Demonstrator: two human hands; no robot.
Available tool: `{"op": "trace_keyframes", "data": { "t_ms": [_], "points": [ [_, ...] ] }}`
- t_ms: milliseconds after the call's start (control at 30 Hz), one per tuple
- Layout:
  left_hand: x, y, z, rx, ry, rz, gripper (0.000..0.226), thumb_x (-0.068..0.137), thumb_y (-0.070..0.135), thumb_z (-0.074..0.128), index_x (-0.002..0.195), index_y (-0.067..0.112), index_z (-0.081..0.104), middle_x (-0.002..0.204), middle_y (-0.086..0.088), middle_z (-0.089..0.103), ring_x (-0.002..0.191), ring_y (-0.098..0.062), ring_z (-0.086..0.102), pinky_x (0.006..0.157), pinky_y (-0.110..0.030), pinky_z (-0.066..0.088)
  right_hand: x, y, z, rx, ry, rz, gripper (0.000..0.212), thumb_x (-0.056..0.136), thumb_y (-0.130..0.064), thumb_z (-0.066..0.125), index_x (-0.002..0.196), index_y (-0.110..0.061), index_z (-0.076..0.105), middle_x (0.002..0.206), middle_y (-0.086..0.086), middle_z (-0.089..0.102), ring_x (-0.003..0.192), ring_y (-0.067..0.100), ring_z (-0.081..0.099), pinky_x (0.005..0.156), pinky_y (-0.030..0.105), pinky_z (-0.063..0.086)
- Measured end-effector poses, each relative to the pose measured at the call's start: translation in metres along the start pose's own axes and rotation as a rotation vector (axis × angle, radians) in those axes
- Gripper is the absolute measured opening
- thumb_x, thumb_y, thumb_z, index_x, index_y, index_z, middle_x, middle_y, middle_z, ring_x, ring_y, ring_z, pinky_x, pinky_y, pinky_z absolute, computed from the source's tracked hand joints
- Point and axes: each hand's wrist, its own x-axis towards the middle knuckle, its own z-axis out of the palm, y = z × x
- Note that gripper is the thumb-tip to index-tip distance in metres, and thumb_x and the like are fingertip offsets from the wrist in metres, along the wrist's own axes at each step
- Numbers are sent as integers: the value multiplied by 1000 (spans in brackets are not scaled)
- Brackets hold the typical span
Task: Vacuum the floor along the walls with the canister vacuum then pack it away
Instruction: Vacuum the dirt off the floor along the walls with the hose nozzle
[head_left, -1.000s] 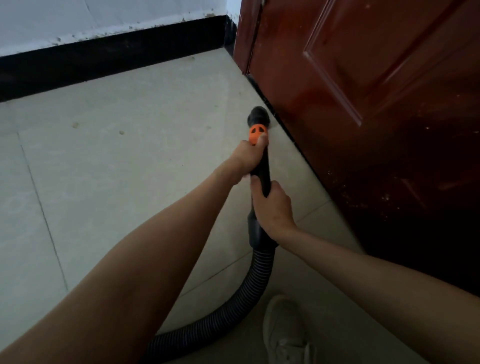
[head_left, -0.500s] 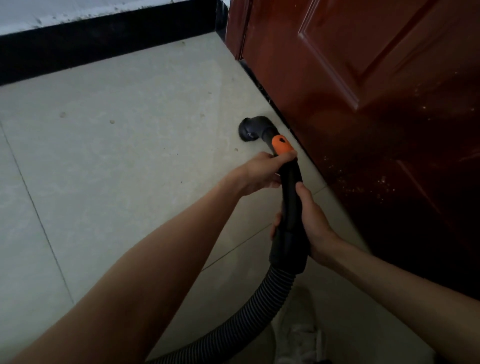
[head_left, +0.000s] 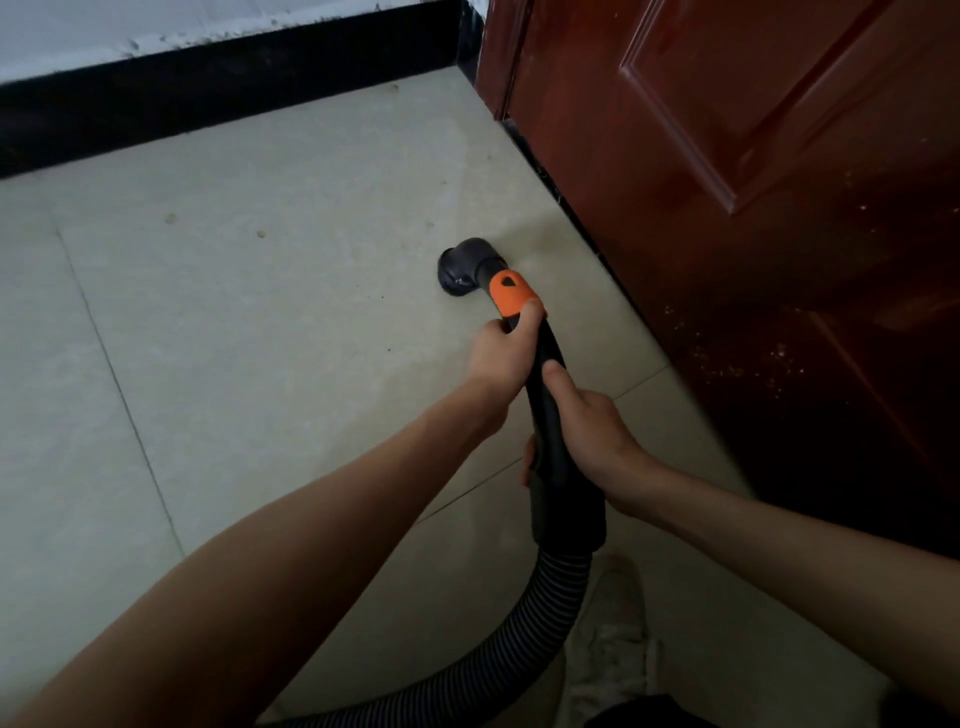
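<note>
A black vacuum wand (head_left: 550, 395) with an orange collar (head_left: 510, 294) ends in a small round black nozzle (head_left: 462, 265) that sits on the pale tiled floor (head_left: 260, 338), a short way left of the door's foot. My left hand (head_left: 501, 353) grips the wand just below the orange collar. My right hand (head_left: 587, 431) grips the wand lower down, above the wide black cuff (head_left: 566, 514). A ribbed black hose (head_left: 524, 634) curves from the cuff down and left out of view. The canister is not in view.
A dark red wooden door (head_left: 753, 208) fills the right side, its bottom edge running diagonally along the floor. A black skirting board (head_left: 208, 104) under a white wall runs along the far side. My white shoe (head_left: 613, 639) stands beside the hose.
The nozzle has swung from the door's foot out to the left over the floor and turned sideways. Both hands kept their grip on the wand.
</note>
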Motion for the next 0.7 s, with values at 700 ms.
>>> {"op": "trace_keyframes", "data": {
  "t_ms": [700],
  "points": [
    [7,24,-96,-148,114,-109,25,93,35,49,83,12,51,76,-5,54,65,-17,56,54,-27,49,7,-22,54,-209,-241,-124,50,100,-50,39,81,-6,54,51,6,63,45,25,64,44,25,49]
  ]
}}
